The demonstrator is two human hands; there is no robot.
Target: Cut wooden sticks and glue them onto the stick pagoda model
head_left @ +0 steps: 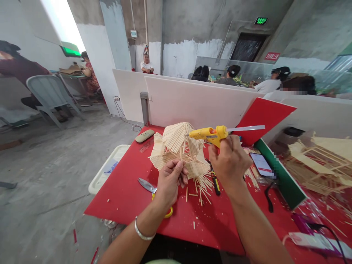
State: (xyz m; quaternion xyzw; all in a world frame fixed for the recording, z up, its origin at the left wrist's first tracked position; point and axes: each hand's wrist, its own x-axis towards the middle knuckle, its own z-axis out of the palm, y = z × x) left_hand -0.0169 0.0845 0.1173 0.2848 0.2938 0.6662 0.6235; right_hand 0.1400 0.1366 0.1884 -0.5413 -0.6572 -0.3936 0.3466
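Note:
A model pavilion of thin wooden sticks (176,137) stands on the red table, with a peaked upper roof and wider lower eaves. My right hand (232,159) grips a yellow hot glue gun (210,135), a clear glue stick (247,128) jutting from its back. The gun's nozzle points left, at the upper roof near its peak. With thumb and fingers pinched, my left hand (172,179) holds a wooden stick (181,154) at the front of the model. Scissors with yellow handles (147,185) lie partly hidden under my left forearm.
Loose sticks (202,190) and black-yellow pliers (216,183) lie right of the model. A phone (262,165) rests by a green board (284,179). Another stick model (321,165) and a power strip (310,240) are at right. White partitions (198,101) stand behind; several people sit beyond.

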